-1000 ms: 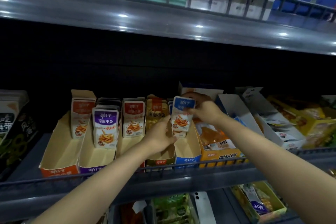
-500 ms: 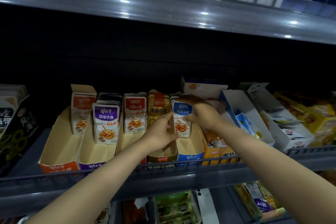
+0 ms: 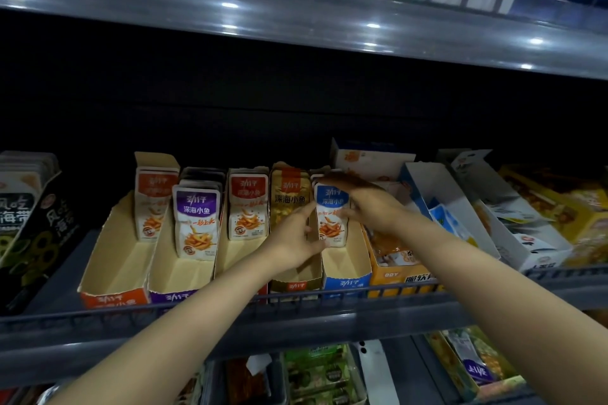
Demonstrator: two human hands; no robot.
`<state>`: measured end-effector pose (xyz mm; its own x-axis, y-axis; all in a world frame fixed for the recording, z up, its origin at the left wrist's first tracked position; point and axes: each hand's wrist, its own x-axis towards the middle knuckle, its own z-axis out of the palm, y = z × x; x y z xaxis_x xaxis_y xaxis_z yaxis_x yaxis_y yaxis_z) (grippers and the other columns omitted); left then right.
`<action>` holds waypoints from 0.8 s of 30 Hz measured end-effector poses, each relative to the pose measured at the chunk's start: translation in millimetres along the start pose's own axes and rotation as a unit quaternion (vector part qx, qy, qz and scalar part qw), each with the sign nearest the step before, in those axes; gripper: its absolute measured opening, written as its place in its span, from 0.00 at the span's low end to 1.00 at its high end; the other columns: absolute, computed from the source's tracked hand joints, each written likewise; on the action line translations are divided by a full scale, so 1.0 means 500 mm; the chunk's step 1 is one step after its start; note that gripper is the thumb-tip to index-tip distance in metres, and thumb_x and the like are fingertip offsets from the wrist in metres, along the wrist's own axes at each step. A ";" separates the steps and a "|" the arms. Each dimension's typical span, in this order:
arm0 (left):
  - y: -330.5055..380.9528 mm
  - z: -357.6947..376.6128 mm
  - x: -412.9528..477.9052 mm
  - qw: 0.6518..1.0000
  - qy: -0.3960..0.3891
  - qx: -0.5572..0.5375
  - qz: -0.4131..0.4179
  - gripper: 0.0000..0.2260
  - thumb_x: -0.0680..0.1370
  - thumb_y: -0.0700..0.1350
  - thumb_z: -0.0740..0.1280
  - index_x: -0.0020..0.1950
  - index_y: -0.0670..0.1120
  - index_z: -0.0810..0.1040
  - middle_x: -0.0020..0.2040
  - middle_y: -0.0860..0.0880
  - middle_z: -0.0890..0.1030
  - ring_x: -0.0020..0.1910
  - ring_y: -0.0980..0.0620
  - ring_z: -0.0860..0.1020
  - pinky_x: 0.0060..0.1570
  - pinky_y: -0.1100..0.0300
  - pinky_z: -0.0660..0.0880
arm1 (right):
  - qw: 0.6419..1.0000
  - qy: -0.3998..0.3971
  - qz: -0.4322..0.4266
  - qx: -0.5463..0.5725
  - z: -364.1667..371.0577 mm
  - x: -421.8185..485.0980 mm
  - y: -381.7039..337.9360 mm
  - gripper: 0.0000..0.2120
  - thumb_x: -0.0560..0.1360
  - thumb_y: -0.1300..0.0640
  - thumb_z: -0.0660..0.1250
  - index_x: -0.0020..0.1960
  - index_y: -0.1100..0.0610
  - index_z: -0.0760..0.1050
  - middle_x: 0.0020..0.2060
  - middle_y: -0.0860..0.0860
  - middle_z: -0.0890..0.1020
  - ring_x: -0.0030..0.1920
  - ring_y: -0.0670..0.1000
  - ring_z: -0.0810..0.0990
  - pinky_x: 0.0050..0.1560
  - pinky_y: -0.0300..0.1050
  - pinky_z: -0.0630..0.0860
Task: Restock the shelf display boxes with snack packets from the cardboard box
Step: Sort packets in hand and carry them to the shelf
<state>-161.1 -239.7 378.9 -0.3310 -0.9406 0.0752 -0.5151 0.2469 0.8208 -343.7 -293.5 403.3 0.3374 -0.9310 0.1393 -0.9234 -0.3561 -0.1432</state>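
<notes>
Five open display boxes stand in a row on the shelf: orange (image 3: 112, 276), purple (image 3: 171, 273), red (image 3: 227, 260), gold (image 3: 296, 284) and blue (image 3: 345, 279). Each holds upright snack packets at its back. The blue packet (image 3: 330, 217) stands at the front of its stack in the blue box. My right hand (image 3: 368, 207) curves over the top and right side of that stack. My left hand (image 3: 292, 240) lies over the gold box, index finger and thumb on the blue packet's left edge. The cardboard supply box is out of view.
A wire rail (image 3: 296, 306) runs along the shelf front. Dark seaweed boxes (image 3: 29, 227) stand at the left; an orange box (image 3: 398, 273) and tilted white boxes (image 3: 493, 207) at the right. The upper shelf (image 3: 296, 20) overhangs. More goods sit on the lower shelf (image 3: 322, 378).
The blue packet went from held up in front of the stack to standing in the blue box. My right hand shifted from its front to its top and right side.
</notes>
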 end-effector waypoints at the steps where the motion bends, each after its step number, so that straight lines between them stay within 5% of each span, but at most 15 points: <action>1: 0.001 0.000 0.000 1.000 0.000 -0.003 0.001 0.35 0.75 0.41 0.70 0.76 0.52 0.55 0.70 0.51 0.70 0.66 0.52 0.70 0.64 0.54 0.71 | 1.000 0.003 -0.002 0.000 -0.001 -0.001 -0.003 0.18 0.78 0.55 0.64 0.67 0.54 0.68 0.59 0.52 0.76 0.59 0.50 0.75 0.50 0.32 0.66; 6: 0.005 -0.003 -0.009 1.000 0.004 -0.001 0.006 0.33 0.76 0.41 0.69 0.76 0.51 0.56 0.70 0.50 0.69 0.67 0.51 0.70 0.62 0.57 0.70 | 0.999 0.026 -0.008 0.021 -0.011 -0.017 -0.016 0.25 0.76 0.55 0.67 0.71 0.52 0.64 0.56 0.50 0.78 0.54 0.46 0.77 0.50 0.31 0.65; 9: 0.008 -0.010 -0.023 1.000 0.010 0.004 0.009 0.33 0.77 0.43 0.68 0.77 0.51 0.55 0.70 0.49 0.69 0.67 0.51 0.69 0.62 0.58 0.69 | 0.999 0.035 0.006 0.001 -0.023 -0.038 -0.027 0.19 0.77 0.53 0.66 0.66 0.56 0.69 0.44 0.44 0.75 0.38 0.36 0.67 0.35 0.27 0.61; 13: 0.012 -0.031 -0.055 0.997 0.035 0.061 0.029 0.34 0.76 0.50 0.68 0.77 0.50 0.54 0.76 0.50 0.61 0.72 0.51 0.65 0.65 0.60 0.64 | 0.999 0.035 -0.007 0.008 -0.045 -0.076 -0.048 0.26 0.76 0.49 0.67 0.71 0.53 0.65 0.62 0.51 0.76 0.58 0.46 0.74 0.49 0.33 0.66; 16: 0.019 -0.058 -0.097 0.991 0.043 0.117 0.037 0.33 0.77 0.54 0.66 0.77 0.52 0.53 0.77 0.51 0.58 0.75 0.51 0.59 0.71 0.55 0.60 | 0.999 0.034 -0.018 0.002 -0.065 -0.118 -0.069 0.32 0.76 0.46 0.66 0.75 0.50 0.58 0.72 0.50 0.67 0.69 0.49 0.67 0.64 0.42 0.66; 20: 0.010 -0.091 -0.176 0.969 0.061 0.227 0.076 0.32 0.77 0.59 0.63 0.77 0.52 0.54 0.77 0.50 0.59 0.75 0.50 0.56 0.73 0.53 0.56 | 0.999 0.028 -0.022 0.014 -0.066 -0.190 -0.107 0.34 0.75 0.44 0.66 0.76 0.47 0.55 0.76 0.47 0.59 0.74 0.48 0.58 0.72 0.46 0.60; 24: -0.041 -0.094 -0.265 0.942 0.084 0.300 0.124 0.31 0.76 0.62 0.61 0.76 0.52 0.58 0.75 0.51 0.62 0.75 0.51 0.58 0.73 0.54 0.58 | 0.998 0.027 -0.054 0.020 -0.020 -0.276 -0.156 0.33 0.76 0.43 0.65 0.76 0.49 0.56 0.75 0.47 0.61 0.74 0.47 0.60 0.69 0.38 0.59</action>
<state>-69.6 -131.3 378.7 -0.3964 -0.8481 0.3516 -0.8097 0.5034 0.3016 -320.2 -136.4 404.9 0.4223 -0.8821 0.2089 -0.8740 -0.4573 -0.1641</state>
